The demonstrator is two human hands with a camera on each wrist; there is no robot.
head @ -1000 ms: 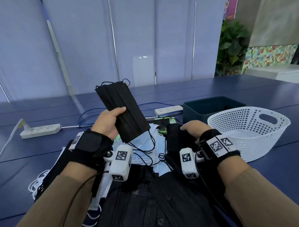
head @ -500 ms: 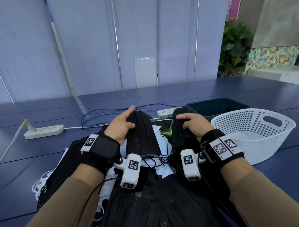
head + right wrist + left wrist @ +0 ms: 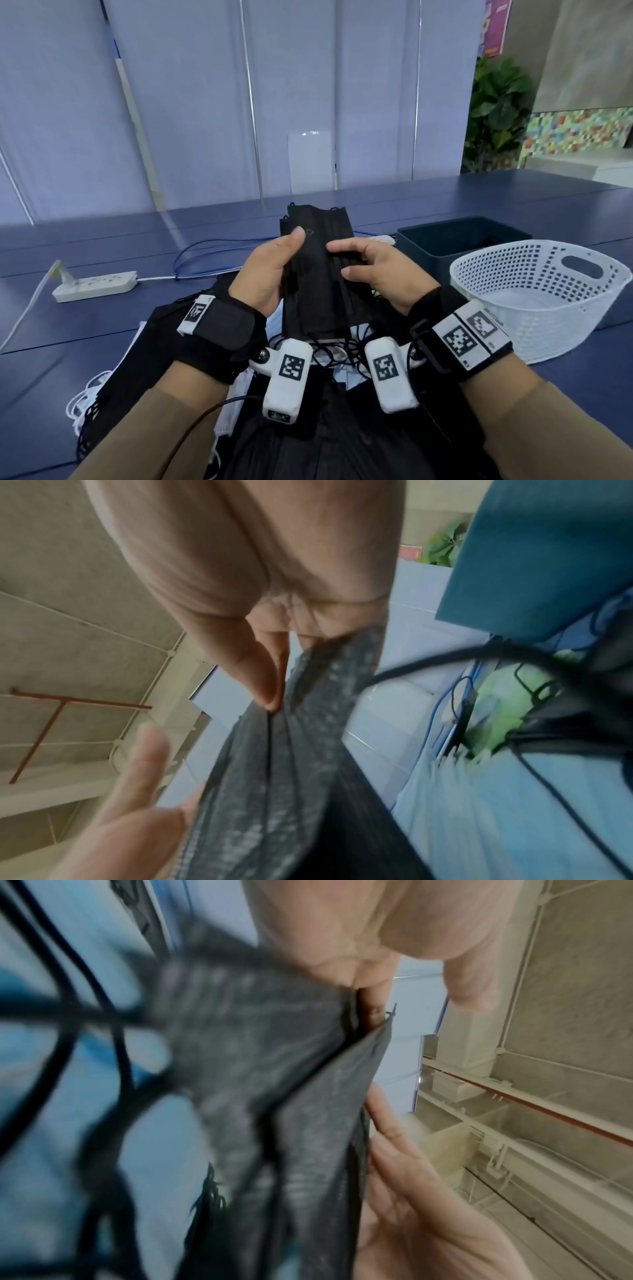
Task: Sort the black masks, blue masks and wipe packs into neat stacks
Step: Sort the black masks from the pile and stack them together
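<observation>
Pale blinds (image 3: 191, 102) hang behind the dark blue worktop (image 3: 85, 329), where a white basket (image 3: 534, 301) and a dark bin (image 3: 459, 236) sit at your right. You hold a small bundle of black masks (image 3: 322, 270) above the pile, between both hands. Your left hand (image 3: 270, 270) grips its left edge, thumb on top; your right hand (image 3: 380, 270) pinches the right edge, fingers (image 3: 346, 246) laid across the front. More black masks (image 3: 130, 363) and blue masks (image 3: 274, 325) lie jumbled beneath, with a green wipe pack (image 3: 503, 710) beyond, seen from the right wrist. The bundle's layers look offset at the top, so they may slip apart if you loosen either hold before squaring them. Dangling ear loops (image 3: 329, 349) could snag the tangle below and drag blue masks along.
</observation>
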